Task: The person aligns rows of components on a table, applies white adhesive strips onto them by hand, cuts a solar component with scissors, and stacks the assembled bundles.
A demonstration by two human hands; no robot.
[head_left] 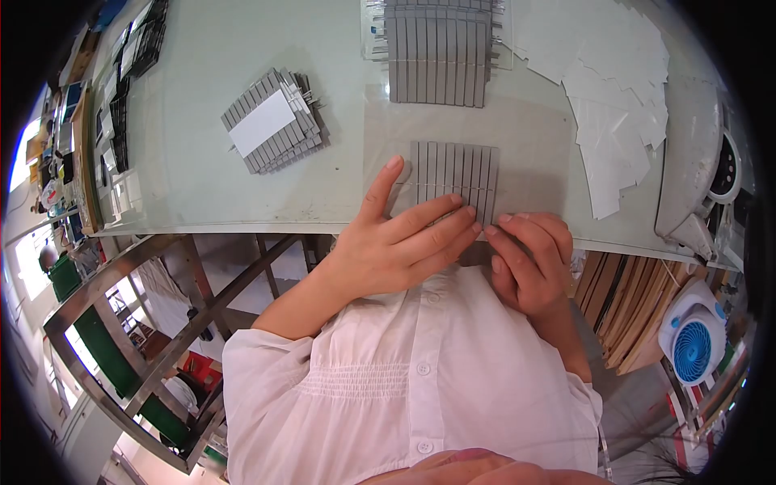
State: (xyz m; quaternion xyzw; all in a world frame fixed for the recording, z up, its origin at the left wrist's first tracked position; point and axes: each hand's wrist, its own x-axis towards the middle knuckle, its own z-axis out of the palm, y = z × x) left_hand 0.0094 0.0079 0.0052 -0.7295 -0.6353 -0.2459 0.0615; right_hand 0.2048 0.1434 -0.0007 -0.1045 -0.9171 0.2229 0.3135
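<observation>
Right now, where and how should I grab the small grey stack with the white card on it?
I'd bring the left hand in from above and pinch the grey stack's near and far edges, across the white card. Thin wires poke out at its left and right ends, and its layers look uneven, so grip them all together.

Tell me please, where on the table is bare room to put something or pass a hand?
Widest: the table between left pile and black pieces. Also between left pile and back stack. The strip between near slats and white sheets could probably pass a hand. Crowded: near slats, where left hand and right hand meet.
</observation>
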